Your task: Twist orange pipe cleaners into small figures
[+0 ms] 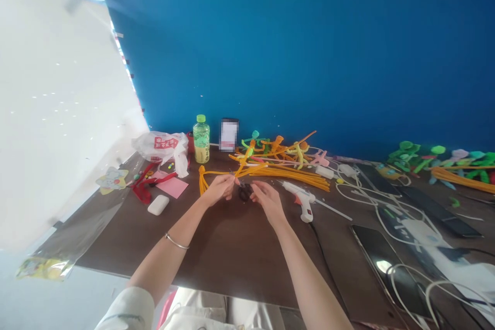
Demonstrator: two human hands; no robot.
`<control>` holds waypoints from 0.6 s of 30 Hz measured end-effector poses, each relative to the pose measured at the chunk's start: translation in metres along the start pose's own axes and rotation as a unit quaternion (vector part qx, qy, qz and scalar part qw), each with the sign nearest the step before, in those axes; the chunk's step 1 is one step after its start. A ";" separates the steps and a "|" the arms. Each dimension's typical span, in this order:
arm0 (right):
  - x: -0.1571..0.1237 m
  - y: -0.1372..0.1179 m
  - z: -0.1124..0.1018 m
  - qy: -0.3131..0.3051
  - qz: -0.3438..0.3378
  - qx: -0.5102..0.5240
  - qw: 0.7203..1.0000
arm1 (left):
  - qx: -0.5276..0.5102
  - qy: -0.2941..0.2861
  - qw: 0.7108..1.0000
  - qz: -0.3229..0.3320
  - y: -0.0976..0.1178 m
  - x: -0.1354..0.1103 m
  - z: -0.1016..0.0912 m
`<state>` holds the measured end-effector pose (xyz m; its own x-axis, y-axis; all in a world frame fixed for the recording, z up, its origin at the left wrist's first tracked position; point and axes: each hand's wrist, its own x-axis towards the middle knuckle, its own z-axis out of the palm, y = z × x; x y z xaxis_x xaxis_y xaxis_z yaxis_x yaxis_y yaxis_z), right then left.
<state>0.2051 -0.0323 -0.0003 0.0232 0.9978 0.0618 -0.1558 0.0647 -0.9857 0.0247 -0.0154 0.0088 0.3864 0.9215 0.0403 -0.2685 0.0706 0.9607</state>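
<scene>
In the middle of the table, small scissors (244,194) with black handles lie between my hands, their blades pointing up and left. The fingers of my right hand (267,199) are closed at the handles. My left hand (220,190) is pinched shut beside the blades; what sits in its fingertips is too small to make out. Just behind my hands lies a bundle of orange pipe cleaners (294,174), and a bent orange bunch (202,180) is left of them. Several pipe-cleaner figures (279,145) in orange, yellow, green and pink lie further back.
A white glue gun (303,200) lies to the right, its cord running forward. Beyond it are a phone (377,258) and tangled white cables (363,198). On the left are a white case (158,205), pink paper (173,186), and a plastic bag (160,145). A bottle (201,140) stands behind.
</scene>
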 end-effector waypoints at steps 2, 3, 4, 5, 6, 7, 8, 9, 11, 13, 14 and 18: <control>-0.002 -0.002 0.004 -0.022 0.019 0.077 0.997 | 0.056 -0.037 0.997 -0.029 0.000 -0.001 0.005; -0.002 -0.002 0.006 -0.032 0.025 0.104 0.994 | 0.087 -0.056 0.994 -0.043 -0.001 -0.002 0.008; -0.003 -0.002 0.006 -0.039 0.029 0.122 0.991 | 0.115 -0.070 0.990 -0.052 -0.002 -0.002 0.010; -0.002 -0.002 0.007 -0.039 0.031 0.131 0.990 | 0.139 -0.081 0.985 -0.057 -0.003 -0.002 0.012; -0.002 -0.001 0.007 -0.032 0.032 0.135 0.990 | 0.159 -0.086 0.982 -0.058 -0.004 -0.002 0.014; -0.001 0.000 0.007 -0.014 0.031 0.136 0.990 | 0.180 -0.085 0.979 -0.054 -0.005 -0.002 0.015; 0.000 0.000 0.006 0.013 0.028 0.137 0.990 | 0.203 -0.073 0.975 -0.045 -0.006 -0.002 0.015; 0.001 0.001 0.005 0.044 0.022 0.140 0.989 | 0.229 -0.050 0.972 -0.034 -0.006 -0.002 0.015; 0.003 0.001 0.002 0.103 0.002 0.162 0.981 | 0.282 0.033 0.959 -0.002 -0.005 0.000 0.009; 0.005 0.000 -0.002 0.133 -0.024 0.200 0.971 | 0.307 0.138 0.941 0.031 -0.003 0.003 -0.002; 0.005 0.000 -0.003 0.135 -0.034 0.217 0.966 | 0.310 0.195 0.930 0.044 -0.003 0.005 -0.009; 0.004 -0.003 -0.003 0.093 -0.019 0.247 0.964 | 0.245 0.300 0.917 0.093 -0.002 0.014 -0.044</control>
<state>0.2090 -0.0283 0.0026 0.2084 0.9778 0.0216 -0.6012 0.1455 -0.7857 -0.0080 0.0142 -0.0049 -0.2203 0.9551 0.1981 0.2052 -0.1531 0.9667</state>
